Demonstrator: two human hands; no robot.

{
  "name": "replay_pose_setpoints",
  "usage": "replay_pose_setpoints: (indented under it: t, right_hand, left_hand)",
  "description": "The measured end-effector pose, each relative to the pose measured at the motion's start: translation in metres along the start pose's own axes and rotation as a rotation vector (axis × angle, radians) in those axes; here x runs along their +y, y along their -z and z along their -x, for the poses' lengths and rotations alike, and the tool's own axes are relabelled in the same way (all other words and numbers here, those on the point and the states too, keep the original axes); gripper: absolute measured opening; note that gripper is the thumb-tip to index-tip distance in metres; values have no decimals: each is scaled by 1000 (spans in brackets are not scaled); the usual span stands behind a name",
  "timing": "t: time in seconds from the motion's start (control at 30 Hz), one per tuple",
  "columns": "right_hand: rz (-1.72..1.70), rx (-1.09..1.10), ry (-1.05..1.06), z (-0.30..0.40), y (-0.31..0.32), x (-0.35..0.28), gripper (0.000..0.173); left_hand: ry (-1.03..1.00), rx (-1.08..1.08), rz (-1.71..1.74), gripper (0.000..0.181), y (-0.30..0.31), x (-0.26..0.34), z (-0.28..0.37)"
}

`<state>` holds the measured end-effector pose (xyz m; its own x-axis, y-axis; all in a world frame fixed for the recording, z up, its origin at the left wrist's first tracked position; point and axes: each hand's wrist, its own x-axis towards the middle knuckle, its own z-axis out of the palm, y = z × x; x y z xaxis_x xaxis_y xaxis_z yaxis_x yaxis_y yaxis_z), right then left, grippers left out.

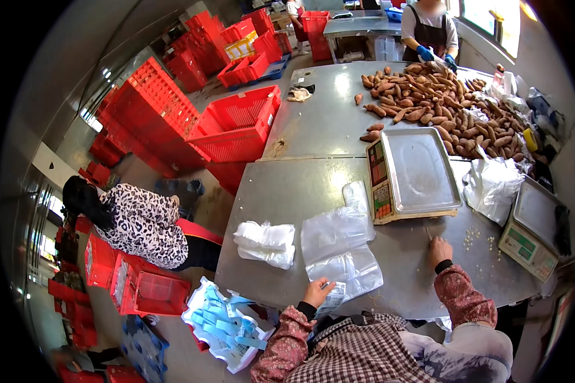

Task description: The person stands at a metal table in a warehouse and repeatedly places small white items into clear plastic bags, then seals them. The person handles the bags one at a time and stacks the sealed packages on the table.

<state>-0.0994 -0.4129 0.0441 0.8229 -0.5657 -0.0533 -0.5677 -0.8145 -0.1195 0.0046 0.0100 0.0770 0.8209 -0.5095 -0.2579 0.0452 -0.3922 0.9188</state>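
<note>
My left hand (317,293) is at the front edge of the metal table (263,191), its fingers closed on a printed label strip (334,298). Just beyond it lie clear plastic bags (340,234), flat and partly overlapping, with a rolled end towards the scale. My right hand (440,251) rests on the table top in front of a digital scale (382,182) with a metal tray (420,167); a thin strand seems to be at its fingertips, too small to tell whether it is held. Left of the clear bags sits a folded stack of white plastic bags (264,243).
Sweet potatoes (421,100) cover the far right, where a co-worker with blue gloves (425,53) handles some. A second scale (527,249) and a white plastic bag (493,184) are at right. Red crates (239,124) and a white box of blue strips (225,321) flank the left; another person stands there.
</note>
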Motion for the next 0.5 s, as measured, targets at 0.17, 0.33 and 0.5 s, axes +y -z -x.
replay_pose_setpoints:
  t: [0.17,0.33,0.5]
  right_hand:
    - [-231,590,211,14,100,-83,42]
    - [-721,-120,860,63,64,-181,41]
    - [-403,-220,1192,91,-2,-213,62]
  left_hand:
    - [96,233,-49,40,-7,-13,-17]
    - [251,259,-487,51,-31,-44,-41]
    - [240,339,-417,56,-26,-55,-39]
